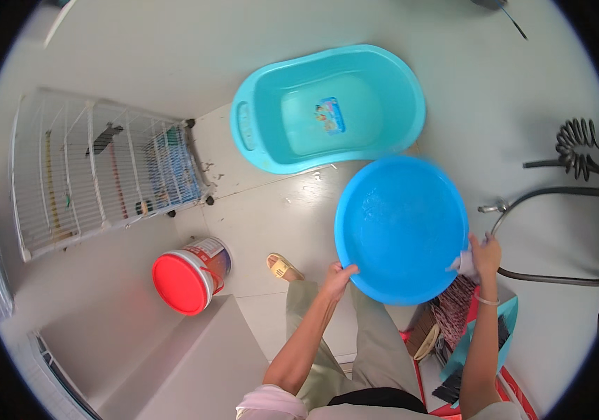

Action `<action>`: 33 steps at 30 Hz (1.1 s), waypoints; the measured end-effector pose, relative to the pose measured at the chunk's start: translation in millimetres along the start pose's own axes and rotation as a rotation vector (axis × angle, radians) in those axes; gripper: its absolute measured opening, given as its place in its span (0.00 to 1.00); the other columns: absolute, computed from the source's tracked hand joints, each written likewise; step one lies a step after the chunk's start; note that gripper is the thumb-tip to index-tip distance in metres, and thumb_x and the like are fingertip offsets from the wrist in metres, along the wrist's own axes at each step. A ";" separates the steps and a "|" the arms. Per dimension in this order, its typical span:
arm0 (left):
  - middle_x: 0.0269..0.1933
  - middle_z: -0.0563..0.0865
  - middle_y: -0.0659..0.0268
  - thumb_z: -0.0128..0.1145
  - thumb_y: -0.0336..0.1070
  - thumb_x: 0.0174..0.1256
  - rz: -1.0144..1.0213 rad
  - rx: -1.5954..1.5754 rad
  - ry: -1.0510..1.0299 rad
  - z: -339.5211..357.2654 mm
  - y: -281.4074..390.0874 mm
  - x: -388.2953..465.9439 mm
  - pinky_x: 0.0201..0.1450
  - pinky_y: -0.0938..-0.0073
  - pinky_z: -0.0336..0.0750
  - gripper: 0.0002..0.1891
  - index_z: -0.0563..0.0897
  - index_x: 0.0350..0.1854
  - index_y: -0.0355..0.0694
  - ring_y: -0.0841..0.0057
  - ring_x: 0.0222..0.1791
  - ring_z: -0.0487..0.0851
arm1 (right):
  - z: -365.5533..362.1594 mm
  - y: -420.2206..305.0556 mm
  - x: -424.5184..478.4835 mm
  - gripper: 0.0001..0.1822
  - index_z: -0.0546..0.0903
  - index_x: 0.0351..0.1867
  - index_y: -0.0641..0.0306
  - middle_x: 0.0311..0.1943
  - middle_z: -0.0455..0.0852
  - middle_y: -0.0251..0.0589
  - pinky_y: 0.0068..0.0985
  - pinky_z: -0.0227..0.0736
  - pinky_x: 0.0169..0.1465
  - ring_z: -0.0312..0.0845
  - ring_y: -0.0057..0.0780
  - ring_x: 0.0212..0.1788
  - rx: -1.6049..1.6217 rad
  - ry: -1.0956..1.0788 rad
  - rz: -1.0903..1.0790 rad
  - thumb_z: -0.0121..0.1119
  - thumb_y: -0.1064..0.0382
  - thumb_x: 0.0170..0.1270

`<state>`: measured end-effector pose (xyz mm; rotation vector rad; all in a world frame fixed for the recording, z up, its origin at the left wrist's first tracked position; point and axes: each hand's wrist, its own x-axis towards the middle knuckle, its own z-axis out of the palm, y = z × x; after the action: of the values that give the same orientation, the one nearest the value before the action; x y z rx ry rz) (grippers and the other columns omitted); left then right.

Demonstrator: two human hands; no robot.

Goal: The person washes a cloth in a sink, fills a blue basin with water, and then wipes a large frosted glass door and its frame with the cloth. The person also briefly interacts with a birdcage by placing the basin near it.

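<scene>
My left hand (337, 281) grips the near left rim of a round blue plastic basin (404, 231), thumb over the edge. The basin is held up in front of my legs, its wet inside facing me. On its right side my right hand (486, 256) has a pale, wadded cloth (465, 264) in its fingers, against the outer rim. Beyond the basin a turquoise plastic bathtub (331, 107) stands on the floor by the wall. A cartoon sticker (330, 115) marks its bottom. The basin's far edge overlaps the tub's near rim in this view; whether they touch, I cannot tell.
At left stands a white wire birdcage (105, 173) on casters, with a grey bird (104, 138) inside. A red-lidded bucket (184, 281) is below it. Wet patches mark the tiled floor (273, 215). A hose (551, 191) hangs at right, above a mop head (454, 310) and brushes (449, 386).
</scene>
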<state>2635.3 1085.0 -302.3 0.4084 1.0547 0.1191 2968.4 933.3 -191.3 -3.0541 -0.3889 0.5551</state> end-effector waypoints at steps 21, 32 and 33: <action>0.52 0.79 0.56 0.55 0.21 0.51 0.491 -0.708 0.549 -317.0 -16.2 -227.1 0.59 0.62 0.70 0.23 0.73 0.53 0.28 0.65 0.53 0.76 | 166.4 -294.3 -262.3 0.17 0.78 0.47 0.70 0.40 0.84 0.42 0.27 0.76 0.43 0.79 0.29 0.39 0.761 -1.228 -0.354 0.60 0.68 0.56; 0.55 0.75 0.57 0.53 0.24 0.47 0.684 -0.849 0.757 -477.1 -42.9 -284.0 0.61 0.58 0.70 0.30 0.68 0.59 0.32 0.61 0.56 0.74 | 268.7 -439.0 -398.7 0.23 0.79 0.51 0.66 0.45 0.84 0.43 0.31 0.75 0.50 0.78 0.32 0.44 0.395 -1.403 -0.616 0.61 0.55 0.56; 0.55 0.75 0.56 0.54 0.25 0.47 0.688 -0.866 0.777 -484.7 -46.7 -286.9 0.60 0.58 0.70 0.30 0.68 0.59 0.32 0.61 0.56 0.74 | 266.9 -449.2 -410.7 0.24 0.79 0.52 0.66 0.46 0.84 0.44 0.31 0.74 0.50 0.78 0.34 0.44 0.354 -1.385 -0.646 0.60 0.55 0.56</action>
<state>2070.2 1090.1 -291.6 -0.1140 1.4480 1.3849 2395.4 1259.5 -274.2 -1.5744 -1.0085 2.1798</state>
